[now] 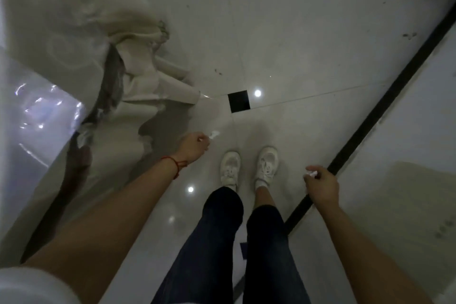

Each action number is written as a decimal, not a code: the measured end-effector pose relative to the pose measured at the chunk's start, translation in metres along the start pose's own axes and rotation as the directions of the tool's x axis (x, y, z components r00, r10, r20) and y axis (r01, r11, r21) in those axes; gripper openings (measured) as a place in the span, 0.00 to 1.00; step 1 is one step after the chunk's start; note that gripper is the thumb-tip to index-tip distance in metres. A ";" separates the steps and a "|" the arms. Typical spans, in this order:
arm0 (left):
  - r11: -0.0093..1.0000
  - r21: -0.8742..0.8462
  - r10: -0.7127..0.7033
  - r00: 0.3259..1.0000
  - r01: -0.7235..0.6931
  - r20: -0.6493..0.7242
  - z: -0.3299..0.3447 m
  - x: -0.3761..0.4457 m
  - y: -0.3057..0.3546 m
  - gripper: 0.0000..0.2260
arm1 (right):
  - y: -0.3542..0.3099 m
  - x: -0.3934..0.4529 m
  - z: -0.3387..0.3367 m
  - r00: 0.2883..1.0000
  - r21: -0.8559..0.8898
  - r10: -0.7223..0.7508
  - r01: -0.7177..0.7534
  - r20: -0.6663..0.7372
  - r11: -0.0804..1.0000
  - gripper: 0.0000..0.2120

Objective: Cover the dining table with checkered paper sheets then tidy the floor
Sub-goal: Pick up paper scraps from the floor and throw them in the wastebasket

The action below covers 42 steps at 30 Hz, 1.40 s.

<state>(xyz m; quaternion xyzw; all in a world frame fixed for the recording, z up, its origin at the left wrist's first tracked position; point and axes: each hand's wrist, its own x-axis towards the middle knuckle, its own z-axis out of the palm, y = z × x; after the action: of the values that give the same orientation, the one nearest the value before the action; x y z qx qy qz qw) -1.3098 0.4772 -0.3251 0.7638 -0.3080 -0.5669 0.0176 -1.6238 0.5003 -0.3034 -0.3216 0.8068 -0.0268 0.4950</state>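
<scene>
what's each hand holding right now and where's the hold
The left hand pinches a small white scrap by its near end; the right hand pinches another white scrap at its fingers.

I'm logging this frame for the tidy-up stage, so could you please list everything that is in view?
Floor: one, pale glossy tiles, across the whole view.
Black inset tile: one, black, at the tile joint ahead of the feet.
Black strip: one, black, running diagonally at right.
Chair: one, cream, upper left; partly blurred.
Clear sheet: one, glossy, at left edge.
Paper scrap: one, white, pinched in the left hand.
Paper scrap: one, white, in the right hand.
Shoes: two, white, centre.
Trousers: one pair, dark blue.
Red string: one, on left wrist.
Left hand: one, curled.
Right hand: one, curled.
</scene>
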 end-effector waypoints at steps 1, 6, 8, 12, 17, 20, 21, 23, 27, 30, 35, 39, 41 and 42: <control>1.000 0.007 -0.013 1.000 0.013 -0.005 0.006 0.020 -0.005 0.09 | -0.004 0.019 0.006 1.000 0.007 -0.019 0.019 -0.003 1.000 0.12; 0.995 0.072 -0.066 0.996 0.069 -0.056 0.040 0.123 -0.044 0.10 | -0.009 0.115 0.054 0.996 0.033 -0.091 0.091 -0.023 0.995 0.08; 0.989 0.121 -0.082 0.994 0.091 -0.077 0.052 0.162 -0.063 0.12 | -0.001 0.151 0.079 0.993 -0.015 -0.118 0.118 -0.025 0.993 0.08; 0.969 0.241 -0.028 0.995 0.050 -0.093 0.073 0.233 -0.100 0.16 | 0.032 0.212 0.129 0.984 -0.153 -0.164 0.172 0.065 0.973 0.08; 0.940 0.339 0.012 0.992 0.033 -0.129 0.095 0.306 -0.150 0.23 | 0.075 0.269 0.174 0.976 -0.288 -0.178 0.206 0.122 0.935 0.07; 0.947 0.313 -0.016 0.984 0.073 -0.180 0.113 0.335 -0.182 0.25 | 0.094 0.289 0.194 0.974 -0.302 -0.185 0.218 0.134 0.928 0.07; 0.950 0.302 -0.023 0.981 0.082 -0.194 0.120 0.341 -0.192 0.25 | 0.101 0.294 0.199 0.972 -0.299 -0.191 0.225 0.137 0.927 0.07; 0.955 0.281 -0.032 0.978 0.091 -0.208 0.134 0.351 -0.209 0.26 | 0.114 0.301 0.208 0.973 -0.286 -0.183 0.217 0.143 0.933 0.07; 0.974 0.222 0.008 0.973 0.045 -0.229 0.160 0.358 -0.229 0.24 | 0.137 0.306 0.218 0.980 -0.284 -0.135 0.173 0.147 0.943 0.07; 0.982 0.185 0.028 0.958 0.027 -0.287 0.172 0.365 -0.231 0.19 | 0.146 0.305 0.220 0.979 -0.298 -0.138 0.179 0.152 0.937 0.07; 0.990 0.141 0.040 0.947 0.006 -0.320 0.173 0.378 -0.218 0.07 | 0.144 0.310 0.217 0.980 -0.307 -0.129 0.172 0.155 0.936 0.07; 0.993 -0.112 -0.080 0.941 0.045 -0.329 0.172 0.367 -0.189 0.04 | 0.131 0.309 0.207 0.986 -0.251 -0.131 0.153 0.105 0.956 0.07; 0.974 -0.217 -0.124 0.947 0.060 -0.296 0.171 0.353 -0.172 0.04 | 0.121 0.301 0.200 0.986 -0.240 -0.132 0.152 0.097 0.959 0.07; 0.970 -0.233 -0.129 0.951 0.063 -0.282 0.171 0.344 -0.163 0.04 | 0.115 0.296 0.195 0.986 -0.233 -0.134 0.155 0.103 0.960 0.07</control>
<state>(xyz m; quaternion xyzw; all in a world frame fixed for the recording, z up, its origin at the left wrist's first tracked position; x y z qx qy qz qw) -1.3284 0.4956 -0.7411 0.8471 -0.1993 -0.4776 0.1205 -1.6111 0.4839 -0.6754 -0.4379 0.7564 0.0487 0.4835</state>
